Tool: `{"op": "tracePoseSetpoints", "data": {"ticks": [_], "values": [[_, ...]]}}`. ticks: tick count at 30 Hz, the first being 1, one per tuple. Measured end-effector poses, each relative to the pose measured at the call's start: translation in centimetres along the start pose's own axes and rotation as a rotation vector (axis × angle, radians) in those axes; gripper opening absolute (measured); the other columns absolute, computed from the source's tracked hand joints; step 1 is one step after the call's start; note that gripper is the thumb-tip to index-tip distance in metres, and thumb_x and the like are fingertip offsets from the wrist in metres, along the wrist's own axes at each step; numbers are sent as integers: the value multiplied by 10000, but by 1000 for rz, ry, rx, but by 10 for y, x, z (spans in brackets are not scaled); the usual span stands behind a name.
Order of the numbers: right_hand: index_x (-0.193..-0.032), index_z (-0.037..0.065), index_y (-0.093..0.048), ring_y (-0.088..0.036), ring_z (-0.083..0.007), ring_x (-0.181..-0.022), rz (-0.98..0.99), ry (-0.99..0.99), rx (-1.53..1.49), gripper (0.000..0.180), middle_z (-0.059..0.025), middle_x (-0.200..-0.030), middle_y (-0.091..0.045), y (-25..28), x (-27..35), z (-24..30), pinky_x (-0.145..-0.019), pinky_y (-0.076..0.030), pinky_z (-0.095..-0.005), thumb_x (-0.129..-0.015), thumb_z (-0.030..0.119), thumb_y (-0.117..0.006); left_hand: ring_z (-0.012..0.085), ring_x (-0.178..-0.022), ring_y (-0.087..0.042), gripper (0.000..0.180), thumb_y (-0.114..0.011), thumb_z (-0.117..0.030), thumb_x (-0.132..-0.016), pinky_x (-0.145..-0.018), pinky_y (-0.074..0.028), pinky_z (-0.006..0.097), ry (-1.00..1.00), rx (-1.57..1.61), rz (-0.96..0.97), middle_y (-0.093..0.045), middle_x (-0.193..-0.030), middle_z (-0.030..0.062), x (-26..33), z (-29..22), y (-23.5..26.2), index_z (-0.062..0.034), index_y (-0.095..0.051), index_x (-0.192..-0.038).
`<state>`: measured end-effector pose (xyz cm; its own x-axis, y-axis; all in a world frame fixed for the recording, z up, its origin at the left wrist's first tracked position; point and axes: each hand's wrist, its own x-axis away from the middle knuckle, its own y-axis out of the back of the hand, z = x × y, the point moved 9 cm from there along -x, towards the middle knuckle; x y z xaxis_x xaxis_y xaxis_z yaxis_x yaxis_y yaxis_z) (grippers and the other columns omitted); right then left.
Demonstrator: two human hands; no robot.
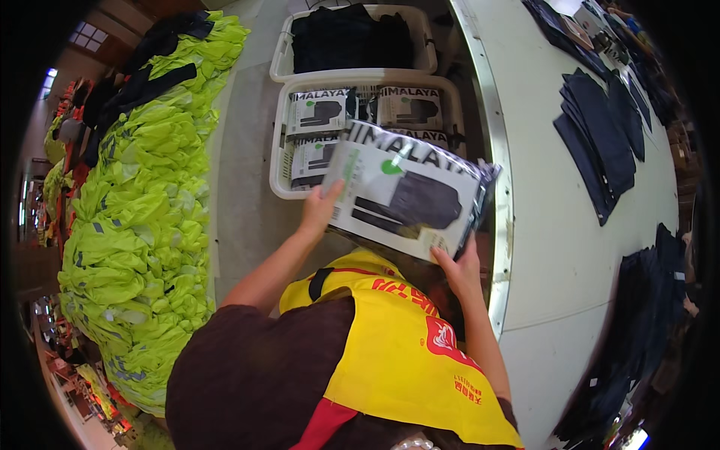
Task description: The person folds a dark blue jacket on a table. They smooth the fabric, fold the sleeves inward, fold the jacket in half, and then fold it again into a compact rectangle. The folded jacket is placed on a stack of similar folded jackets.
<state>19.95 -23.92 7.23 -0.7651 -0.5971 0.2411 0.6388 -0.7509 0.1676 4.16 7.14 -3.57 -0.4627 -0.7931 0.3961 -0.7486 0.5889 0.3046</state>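
Note:
Between both hands I hold a clear-wrapped garment package [409, 191], flat and tilted, its white front picturing a dark jacket and trousers. My left hand [322, 206] grips its left edge, fingers mostly behind it. My right hand [459, 266] closes on the lower right corner, thumb on the front. Just beyond, a white plastic basket [279, 161] holds several similar packages [319, 112], stacked in two columns; the held package covers its near right part.
Behind stands another white basket [279, 60] with dark cloth [349, 37]. A large heap of yellow-green garments [142, 225] rises at left. To the right, a metal-edged white table [555, 255] bears folded dark garments [600, 135] and a dark pile [637, 322].

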Motion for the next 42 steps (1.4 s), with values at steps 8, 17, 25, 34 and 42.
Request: {"op": "tracePoseSetpoints", "data": {"ticks": [8, 17, 25, 34, 42], "values": [[-1286, -49, -351, -423, -399, -1176, 45, 363, 646, 688, -277, -1273, -431, -145, -151, -28, -959, -389, -421, -776, 265, -690, 329, -825, -613, 549, -673, -452, -748, -774, -472, 433, -424, -722, -715, -637, -872, 178, -178, 22, 151, 34, -600, -993], [-1100, 3, -537, -571, -360, -1021, 324, -493, 718, 420, -228, -1067, -595, -76, 21, -193, -878, -461, -425, -785, 264, -631, 357, -946, -608, 389, -630, -361, -776, -821, -479, 421, -67, -941, 709, -638, -978, 222, -127, 137, -65, -19, -632, -961], [-1032, -4, -594, -632, -338, -853, -802, -833, 186, 370, -194, -888, -646, -13, 222, -350, -761, -501, -391, -765, 242, -660, 321, -951, -621, 360, -637, -248, -815, -828, -486, 373, -864, -997, 1551, -632, -1017, 198, 91, 31, -270, -5, -608, -1079], [-1051, 8, -603, -564, -386, -1017, -1025, -1162, -382, 368, -238, -1081, -595, -218, 378, -440, -866, -457, -430, -789, 267, -593, 266, -890, -613, 153, -604, -38, -840, -807, -477, 329, -1462, -521, 1817, -639, -954, 137, 414, -40, -338, -13, -626, -989], [-953, 46, -632, -598, -374, -946, -1451, -1460, -687, 243, -229, -974, -626, -310, 534, -525, -819, -479, -424, -766, 199, -606, 358, -1228, -381, 430, -572, -136, -873, -1009, -356, 407, -1832, -647, 1802, -349, -1371, 203, 587, 86, -382, -21, -471, -1274]]}}
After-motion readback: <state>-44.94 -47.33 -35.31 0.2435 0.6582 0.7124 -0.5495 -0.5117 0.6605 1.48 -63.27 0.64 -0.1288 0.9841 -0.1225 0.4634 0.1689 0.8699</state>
